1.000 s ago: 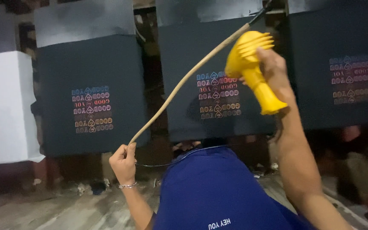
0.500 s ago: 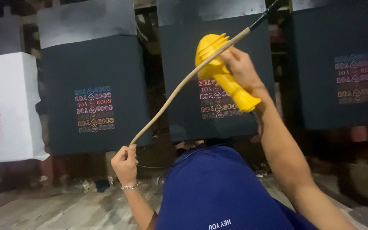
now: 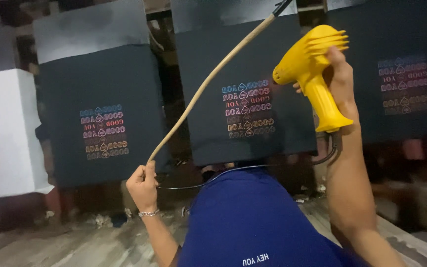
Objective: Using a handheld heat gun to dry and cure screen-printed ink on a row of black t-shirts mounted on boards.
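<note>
My right hand (image 3: 341, 79) is raised and grips a yellow heat gun (image 3: 310, 69) by its handle, nozzle pointing left toward the middle dark printed shirt (image 3: 245, 99). A black cord (image 3: 253, 170) runs from the gun's base down across my blue shirt (image 3: 253, 222). My left hand (image 3: 143, 185), with a bracelet on the wrist, holds the lower end of a long tan stick (image 3: 208, 81) that slants up to the top right, where its dark tip leaves the frame.
Three dark shirts with coloured prints hang stretched on boards: left (image 3: 97, 118), middle, and right (image 3: 401, 89). A white shirt (image 3: 3, 133) hangs at the far left. Below lies a worn wooden floor (image 3: 75, 242) with small debris.
My right hand has swung the heat gun back to the right and a little lower. My left hand keeps its hold on the stick, roughly in place.
</note>
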